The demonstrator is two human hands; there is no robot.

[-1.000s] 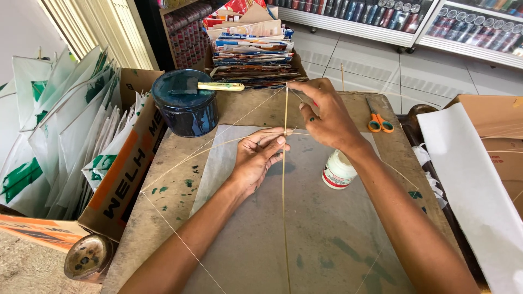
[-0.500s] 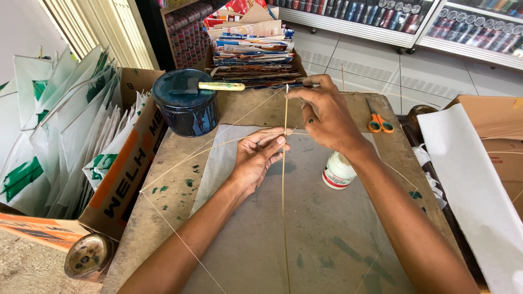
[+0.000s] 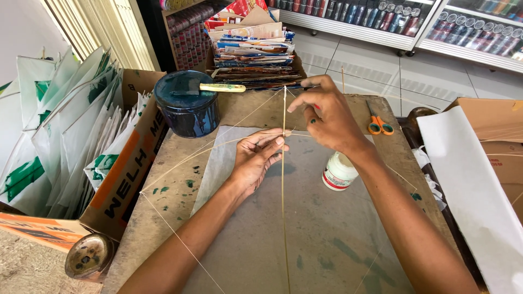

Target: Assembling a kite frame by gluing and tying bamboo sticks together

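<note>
A thin bamboo spine (image 3: 283,218) lies lengthwise on a translucent paper sheet (image 3: 327,245), and a bowed cross stick (image 3: 212,144) crosses it. My left hand (image 3: 256,160) pinches the two sticks at their crossing. My right hand (image 3: 327,117) hovers just above and right of that crossing. Its fingers are curled and pinch what looks like fine thread, with a small red spot showing between them. Thin string (image 3: 180,239) runs from the cross stick's left tip toward the spine's lower end.
The worn table (image 3: 163,218) also holds a white glue bottle (image 3: 338,171), orange scissors (image 3: 379,126) and a blue can (image 3: 188,106) with a brush on top. A cardboard box (image 3: 125,174) of white-and-green kites stands left. Stacked papers (image 3: 253,51) are behind, white paper (image 3: 468,185) right.
My right hand's fingers have shifted slightly lower, closer to the stick crossing. My left hand stays put at the crossing.
</note>
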